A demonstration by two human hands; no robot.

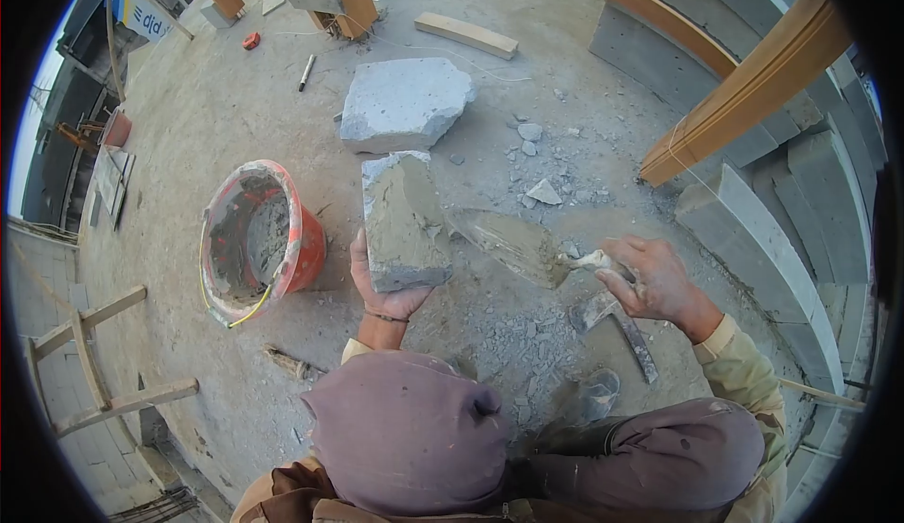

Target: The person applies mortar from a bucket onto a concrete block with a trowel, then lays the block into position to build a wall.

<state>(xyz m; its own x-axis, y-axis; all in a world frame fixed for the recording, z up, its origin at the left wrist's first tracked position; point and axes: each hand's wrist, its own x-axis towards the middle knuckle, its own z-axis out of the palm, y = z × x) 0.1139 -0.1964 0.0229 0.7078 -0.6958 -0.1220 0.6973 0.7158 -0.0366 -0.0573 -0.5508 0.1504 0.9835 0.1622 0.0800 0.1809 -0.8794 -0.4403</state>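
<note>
My left hand [394, 302] grips a grey block [405, 222] from below and along its left side. Wet mortar coats most of the block's upper face. In my right hand [650, 278] is a trowel [513, 245], its handle wrapped by my fingers. The mortar-smeared blade points left, its tip close to or touching the block's right edge. An orange-red bucket [306, 250] with mortar inside stands left of my left hand. A larger broken block [405, 104] lies just beyond the held one. Below my right hand, a hammer-like tool [633, 335] rests on the floor.
Rubble [543, 192] and small chips litter the concrete floor. A wooden post [744, 85] and stacked blocks [767, 250] stand at right. A timber piece [466, 35], a marker [307, 72] and a red tape measure [250, 41] lie farther off. A wooden frame [99, 363] is at left.
</note>
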